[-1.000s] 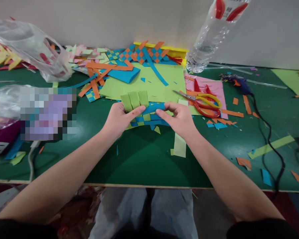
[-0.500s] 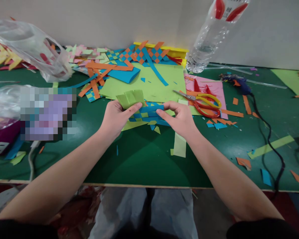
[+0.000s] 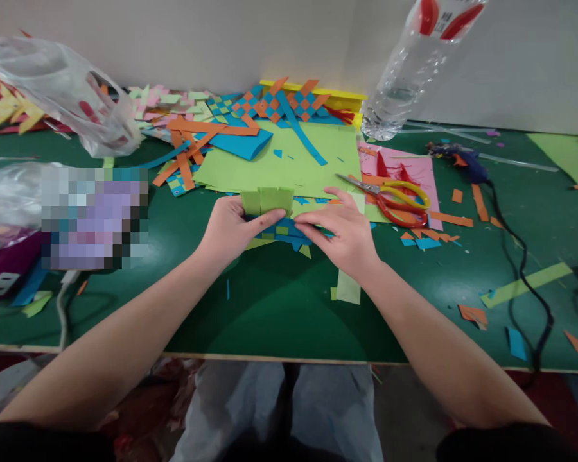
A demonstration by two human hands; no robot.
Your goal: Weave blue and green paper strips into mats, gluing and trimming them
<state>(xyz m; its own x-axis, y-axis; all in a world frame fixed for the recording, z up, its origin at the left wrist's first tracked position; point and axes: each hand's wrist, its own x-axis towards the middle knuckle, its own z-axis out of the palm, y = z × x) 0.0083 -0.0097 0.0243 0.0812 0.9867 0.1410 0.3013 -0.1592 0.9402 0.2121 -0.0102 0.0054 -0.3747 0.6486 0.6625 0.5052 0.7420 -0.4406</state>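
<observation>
Several flat green strips (image 3: 275, 200), checkered paper weave (image 3: 284, 231)

My bare forearms (image 3: 147, 311) slant forward and inward from dark sleeves (image 3: 43, 443). My left grip (image 3: 225, 232) is clamped, thumb (image 3: 270, 220) stretched inward. My right grip (image 3: 349, 237) pinches, thumb and forefinger close together, another finger (image 3: 338, 193) raised clear.
</observation>
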